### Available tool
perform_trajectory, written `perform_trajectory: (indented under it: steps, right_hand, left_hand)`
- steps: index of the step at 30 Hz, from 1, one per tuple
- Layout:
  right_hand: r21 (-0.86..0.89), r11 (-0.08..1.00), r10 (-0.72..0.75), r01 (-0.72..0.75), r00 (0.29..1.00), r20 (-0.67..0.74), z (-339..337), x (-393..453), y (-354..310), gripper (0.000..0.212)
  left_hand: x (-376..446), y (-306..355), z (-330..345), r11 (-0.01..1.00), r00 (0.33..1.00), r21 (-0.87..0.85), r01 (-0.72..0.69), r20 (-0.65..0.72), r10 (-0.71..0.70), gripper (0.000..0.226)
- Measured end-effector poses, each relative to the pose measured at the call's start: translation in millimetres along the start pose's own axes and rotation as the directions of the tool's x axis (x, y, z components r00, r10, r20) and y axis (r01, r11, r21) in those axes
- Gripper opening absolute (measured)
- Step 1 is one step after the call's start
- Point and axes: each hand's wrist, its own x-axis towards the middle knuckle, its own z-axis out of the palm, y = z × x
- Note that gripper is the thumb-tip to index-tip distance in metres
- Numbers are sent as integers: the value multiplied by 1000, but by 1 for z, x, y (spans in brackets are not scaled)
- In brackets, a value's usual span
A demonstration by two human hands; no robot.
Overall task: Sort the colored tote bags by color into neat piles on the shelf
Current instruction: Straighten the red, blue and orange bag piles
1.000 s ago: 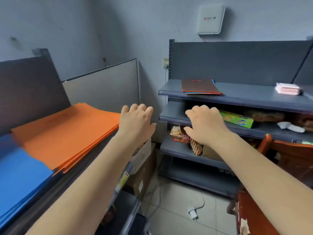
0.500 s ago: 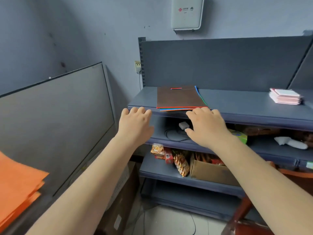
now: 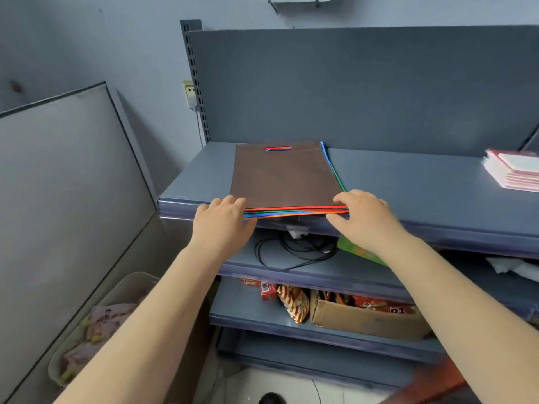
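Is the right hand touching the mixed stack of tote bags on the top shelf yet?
Touching. In the head view the right hand has its fingers over the near right corner of the stack of tote bags, thumb under the overhanging edge.

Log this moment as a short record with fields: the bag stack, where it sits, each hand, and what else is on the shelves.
stack: mixed tote bags, brown on top; red, green, blue and orange edges show beneath
place: top shelf, front edge overhanging slightly
left hand: at the stack's front left corner, fingers on top
right hand: at the front right corner, fingers on top, thumb below the edge
sorting: not begun here; colors still mixed
others: pink stack at far right; black cables one shelf down; cardboard box lower
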Motion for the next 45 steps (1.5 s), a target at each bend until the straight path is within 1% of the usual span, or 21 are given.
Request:
perform_trajectory:
  steps: [5, 8, 10, 14, 17, 19, 21, 22, 24, 26, 28, 30, 31, 33, 35, 37, 39, 40, 42, 44, 45]
  right_hand:
    - [138, 973, 181, -183, 983, 29, 24, 47, 19, 44]
    - [162, 934, 306, -319, 947, 101, 36, 69, 26, 54]
    - [189, 894, 389, -405, 914, 119, 42, 80, 30, 57]
    - [275, 826, 484, -493, 869, 105, 45, 94, 35, 48]
    - [383, 794, 507, -472, 862, 11, 46, 97, 36, 30]
    - [412, 798, 499, -440, 865, -43, 48, 97, 37, 21]
    - [406, 816, 483, -412, 872, -85, 52, 97, 40, 17]
    - [410, 819, 485, -402, 866, -119, 53, 96, 43, 18]
    - [444, 813, 504, -377, 837, -213, 53, 92, 52, 17]
    - [498, 789, 532, -360, 806, -260, 52, 89, 61, 8]
    - [563, 742, 573, -363, 779, -253, 53, 86, 69, 5]
    - [630, 688, 607, -360, 761, -228, 55, 86, 74, 2]
    - [665, 657, 618, -355, 759, -205, 55, 86, 75, 6]
    - [749, 574, 636, -330, 756, -154, 55, 86, 76, 14]
    - [799, 519, 647, -302, 750, -136, 53, 85, 76, 19]
    - [829, 484, 647, -279, 752, -125, 50, 84, 75, 22]
    - [852, 456, 639, -257, 761, -112, 47, 83, 72, 24]
    - [864, 439, 636, -246, 765, -105, 46, 82, 71, 25]
    - [889, 393, 637, -233, 767, -80, 44, 81, 67, 26]
    - [919, 333, 640, -213, 767, -53, 40, 79, 62, 27]
    - [934, 297, 640, -201, 768, -38, 38, 77, 59, 27]
  left_hand:
    - [47, -7, 32, 998, 1000, -62, 0, 14, 1, 36]
    - [62, -6, 44, 990, 1000, -141, -1, 25, 5, 39]
    - [65, -5, 49, 982, 998, -183, -52, 19, 56, 41]
    - [74, -7, 50, 965, 992, -233, -124, -3, 127, 40]
    - [79, -10, 49, 944, 979, -265, -198, -6, 203, 40]
    - [81, -14, 48, 919, 977, -340, -199, -1, 212, 40]
    - [83, -20, 48, 883, 982, -436, -173, -4, 190, 43]
    - [85, -22, 49, 874, 987, -463, -148, -19, 158, 41]
    - [90, -28, 52, 896, 998, -441, -48, -48, 30, 36]
    - [94, -34, 56, 915, 992, -387, 117, 9, -123, 43]
    - [98, -38, 58, 907, 967, -338, 251, 122, -222, 52]
    - [102, -40, 58, 894, 945, -315, 319, 175, -275, 51]
    - [105, -41, 57, 889, 938, -310, 338, 191, -290, 50]
    - [109, -42, 54, 855, 915, -341, 391, 241, -323, 52]
    - [110, -42, 50, 784, 893, -432, 445, 273, -357, 53]
    - [110, -40, 47, 715, 893, -534, 450, 251, -374, 49]
    - [109, -38, 43, 675, 897, -597, 433, 212, -388, 41]
    - [108, -38, 41, 669, 896, -607, 429, 195, -399, 35]
    - [104, -38, 37, 690, 903, -600, 405, 143, -406, 21]
    - [97, -39, 33, 705, 914, -619, 347, 53, -403, 7]
    - [92, -41, 31, 694, 914, -650, 310, 3, -405, 3]
